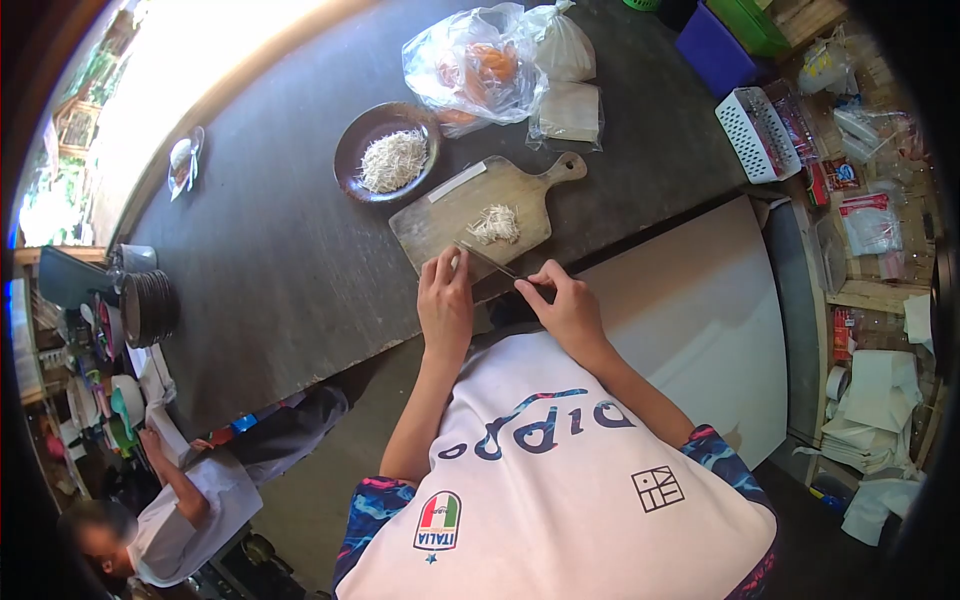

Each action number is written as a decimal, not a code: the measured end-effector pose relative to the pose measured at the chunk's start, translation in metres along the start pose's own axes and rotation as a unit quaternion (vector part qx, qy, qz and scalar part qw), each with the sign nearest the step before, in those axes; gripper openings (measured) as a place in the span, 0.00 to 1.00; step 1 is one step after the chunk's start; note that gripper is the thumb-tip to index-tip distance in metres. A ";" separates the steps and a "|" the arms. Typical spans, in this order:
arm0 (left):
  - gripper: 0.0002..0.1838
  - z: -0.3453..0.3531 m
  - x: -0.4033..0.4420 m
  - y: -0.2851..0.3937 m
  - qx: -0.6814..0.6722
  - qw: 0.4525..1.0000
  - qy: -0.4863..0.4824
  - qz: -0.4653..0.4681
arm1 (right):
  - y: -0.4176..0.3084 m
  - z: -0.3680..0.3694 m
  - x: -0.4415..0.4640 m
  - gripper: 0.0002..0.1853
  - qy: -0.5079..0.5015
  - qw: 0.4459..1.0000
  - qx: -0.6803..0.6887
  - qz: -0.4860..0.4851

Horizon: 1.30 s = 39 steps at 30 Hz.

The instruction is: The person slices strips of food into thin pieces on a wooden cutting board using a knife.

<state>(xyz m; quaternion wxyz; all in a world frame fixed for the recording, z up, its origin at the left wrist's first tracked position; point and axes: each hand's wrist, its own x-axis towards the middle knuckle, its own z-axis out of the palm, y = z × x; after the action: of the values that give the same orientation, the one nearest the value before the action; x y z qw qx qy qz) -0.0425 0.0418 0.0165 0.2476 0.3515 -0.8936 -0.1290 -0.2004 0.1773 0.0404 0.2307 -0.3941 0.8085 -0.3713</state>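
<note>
My right hand (pixel 562 302) is closed on the handle of a knife (pixel 488 259), whose blade slants up and left over the near edge of the wooden cutting board (pixel 425 222). My left hand (pixel 445 292) rests at that edge beside the blade tip, fingers bent and pressed together; what they hold is hidden. Beyond the blade lies a small heap of thin pale shreds (pixel 496 225). A flat pale strip (pixel 457 183) lies along the board's far side. To the board's left, a brown bowl (pixel 349 180) contains a larger pile of white shreds (pixel 393 161).
Behind the board are a clear plastic bag (pixel 470 70) with orange contents, a tied white bag (pixel 562 45) and a packet of pale squares (pixel 570 112). A white basket (pixel 757 135) stands far right. Stacked dark plates (pixel 148 308) stand left, near another person (pixel 205 490).
</note>
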 end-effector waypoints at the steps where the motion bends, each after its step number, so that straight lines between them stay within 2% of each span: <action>1: 0.21 0.000 0.001 0.001 0.000 1.000 0.002 0.000 | 0.003 0.007 0.002 0.19 0.006 1.000 0.009 -0.009; 6: 0.20 -0.003 0.001 0.002 -0.003 1.000 0.005 0.000 | -0.004 0.012 0.010 0.18 0.000 1.000 0.018 -0.005; 9: 0.23 0.001 -0.003 -0.001 -0.014 1.000 -0.020 -0.017 | 0.004 0.000 0.000 0.18 -0.003 1.000 0.018 -0.004; 15: 0.21 -0.001 0.000 0.004 -0.004 1.000 0.017 -0.004 | 0.005 0.011 0.009 0.18 -0.011 0.999 0.050 0.004; 17: 0.22 0.001 -0.004 0.000 -0.004 1.000 -0.004 -0.007 | -0.002 0.010 0.015 0.19 -0.018 0.998 0.052 0.013; 23: 0.22 0.001 -0.003 0.000 -0.006 1.000 -0.011 -0.015 | 0.006 0.003 0.002 0.19 -0.016 1.000 0.006 0.023; 26: 0.22 -0.002 -0.003 0.003 -0.010 1.000 -0.010 -0.014 | 0.005 0.017 0.013 0.20 -0.006 0.999 0.046 0.002; 30: 0.22 0.000 -0.003 -0.001 -0.011 1.000 -0.014 -0.012 | 0.006 0.006 0.007 0.20 -0.009 1.000 0.030 -0.004; 36: 0.20 -0.002 0.001 0.005 0.001 1.000 0.018 -0.007 | 0.006 0.008 0.009 0.21 -0.019 0.999 0.032 0.022; 39: 0.21 0.000 -0.003 -0.001 -0.009 1.000 -0.013 -0.016 | 0.005 0.012 0.013 0.20 -0.020 0.999 0.038 0.023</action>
<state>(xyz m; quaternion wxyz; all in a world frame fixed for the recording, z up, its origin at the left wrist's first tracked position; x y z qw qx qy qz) -0.0403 0.0435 0.0147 0.2369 0.3617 -0.8899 -0.1456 -0.2026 0.1637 0.0281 0.2703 -0.3736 0.7978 -0.3886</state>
